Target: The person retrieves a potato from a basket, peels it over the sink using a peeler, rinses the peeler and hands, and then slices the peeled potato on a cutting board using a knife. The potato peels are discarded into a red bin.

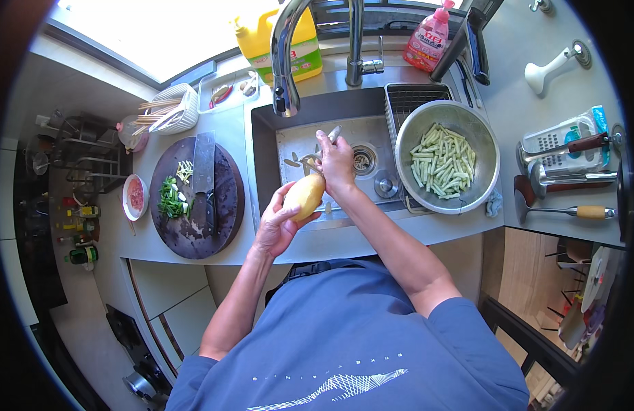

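Note:
Over the sink [322, 223], my left hand [279, 222] holds a mostly peeled, pale yellow potato [303, 198]. My right hand [337, 163] is closed around a peeler [335, 134], whose head lies near the potato's upper end. Strips of peel [291, 163] are scattered on the sink floor beyond my hands, left of the drain [364, 160]. To the right, a large metal bowl [488, 169] holds cut green beans. On the left, a cleaver [204, 164] lies on a round chopping board [232, 216] beside chopped green onion [171, 199] and a small pile of cut pale pieces [185, 172].
A chrome faucet [286, 56] arches over the sink. Left stand a bowl of raw meat [136, 197], a white basket with chopsticks [186, 110] and a clear tray [209, 85]. Behind are a yellow jug [306, 51] and a pink bottle [426, 41]. Ladles and spatulas [563, 177] hang at right.

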A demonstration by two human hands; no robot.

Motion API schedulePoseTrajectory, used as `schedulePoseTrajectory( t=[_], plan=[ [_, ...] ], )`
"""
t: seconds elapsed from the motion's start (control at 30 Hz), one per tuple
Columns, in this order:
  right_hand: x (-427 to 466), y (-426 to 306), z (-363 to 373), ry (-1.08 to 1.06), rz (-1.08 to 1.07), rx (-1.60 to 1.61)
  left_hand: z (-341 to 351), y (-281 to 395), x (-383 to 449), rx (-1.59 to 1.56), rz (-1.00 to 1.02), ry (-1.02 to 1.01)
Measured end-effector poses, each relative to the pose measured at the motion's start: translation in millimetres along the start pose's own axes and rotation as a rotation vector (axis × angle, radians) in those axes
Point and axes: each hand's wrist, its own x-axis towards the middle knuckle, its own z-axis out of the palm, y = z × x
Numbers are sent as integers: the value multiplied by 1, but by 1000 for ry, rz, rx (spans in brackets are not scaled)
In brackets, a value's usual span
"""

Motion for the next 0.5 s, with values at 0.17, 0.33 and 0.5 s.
schedulePoseTrajectory(
  t=[0.17,0.33,0.5],
  plan=[
    [1,7,1,-95,-146,-316,0,8,6,199,-159,-130],
    [-3,6,-6,-83,-388,-519,-4,4,8,171,-153,-84],
    [-31,-8,-18,-80,-405,-508,0,7,6,154,-124,-2]
  ],
)
